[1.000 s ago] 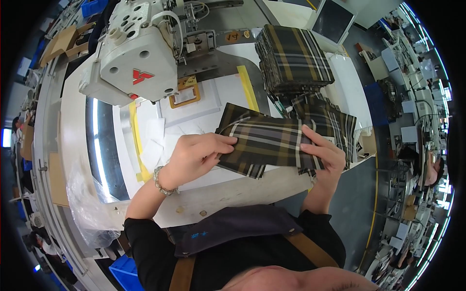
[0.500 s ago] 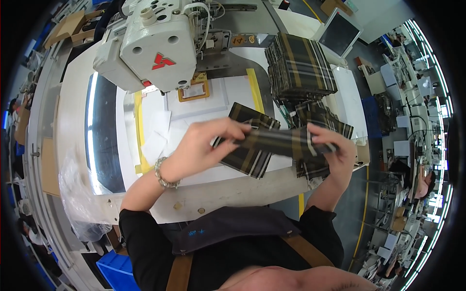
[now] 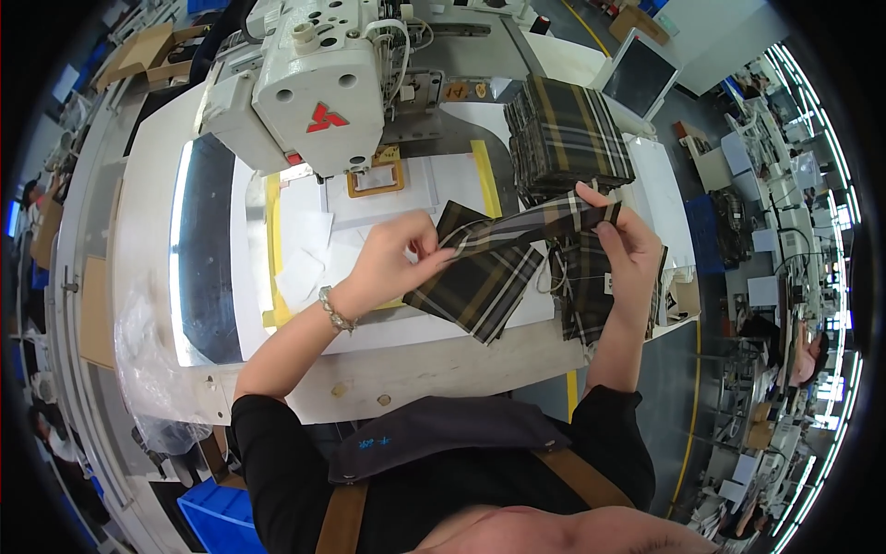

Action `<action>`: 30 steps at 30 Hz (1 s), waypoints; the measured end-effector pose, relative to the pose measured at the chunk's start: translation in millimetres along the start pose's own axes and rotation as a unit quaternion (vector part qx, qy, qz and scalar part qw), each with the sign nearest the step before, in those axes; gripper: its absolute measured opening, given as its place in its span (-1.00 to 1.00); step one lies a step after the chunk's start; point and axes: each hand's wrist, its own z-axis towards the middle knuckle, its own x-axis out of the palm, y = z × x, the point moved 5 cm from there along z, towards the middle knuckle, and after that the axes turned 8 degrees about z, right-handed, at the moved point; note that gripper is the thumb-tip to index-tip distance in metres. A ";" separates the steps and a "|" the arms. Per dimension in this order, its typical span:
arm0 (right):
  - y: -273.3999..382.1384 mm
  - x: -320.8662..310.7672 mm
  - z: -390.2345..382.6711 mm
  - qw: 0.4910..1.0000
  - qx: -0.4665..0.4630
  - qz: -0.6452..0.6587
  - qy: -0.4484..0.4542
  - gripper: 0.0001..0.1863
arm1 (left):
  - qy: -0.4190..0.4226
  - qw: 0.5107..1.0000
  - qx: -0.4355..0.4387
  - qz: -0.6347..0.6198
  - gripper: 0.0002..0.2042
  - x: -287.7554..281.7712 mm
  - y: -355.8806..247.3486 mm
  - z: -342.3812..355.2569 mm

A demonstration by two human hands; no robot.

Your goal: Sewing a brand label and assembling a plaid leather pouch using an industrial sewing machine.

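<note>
Between my two hands stretches a dark plaid fabric piece (image 3: 526, 228), folded narrow and lifted above the worktable. My left hand (image 3: 399, 258) pinches its left end between thumb and fingers. At its right end, my right hand (image 3: 628, 238) grips the fabric, the thumb in front and a finger raised behind. Below lies a flat plaid panel (image 3: 482, 294) on the white sheet. More plaid pieces (image 3: 583, 309) lie loosely under my right hand, with a pale cord beside them. A tall stack of folded plaid fabric (image 3: 574, 134) stands behind.
A white sewing machine head (image 3: 318, 92) overhangs the table, with a small yellow frame (image 3: 377, 178) beneath it. Yellow tape strips (image 3: 484, 175) edge the white sheet. A monitor (image 3: 640, 76) stands at the back right. Clear plastic (image 3: 148, 360) hangs at the left; a blue crate (image 3: 221, 517) sits below.
The fabric's right end has risen and moved away from me with my right hand, so the strip now slants upward to the right. My left hand keeps its pinch.
</note>
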 end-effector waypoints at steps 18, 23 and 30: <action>-27.5 26.0 47.1 0.995 -0.058 0.080 -0.013 -0.74 | -0.090 0.991 0.030 0.096 -0.21 20.2 12.8 14.9; -61.5 32.7 34.7 0.994 0.054 0.093 0.004 -0.76 | -0.274 0.959 0.043 -0.060 -0.21 -27.3 -1.5 15.7; -73.1 40.4 27.0 0.990 0.026 0.005 0.136 -0.68 | -0.128 0.972 0.089 0.177 -0.77 -26.6 2.8 3.9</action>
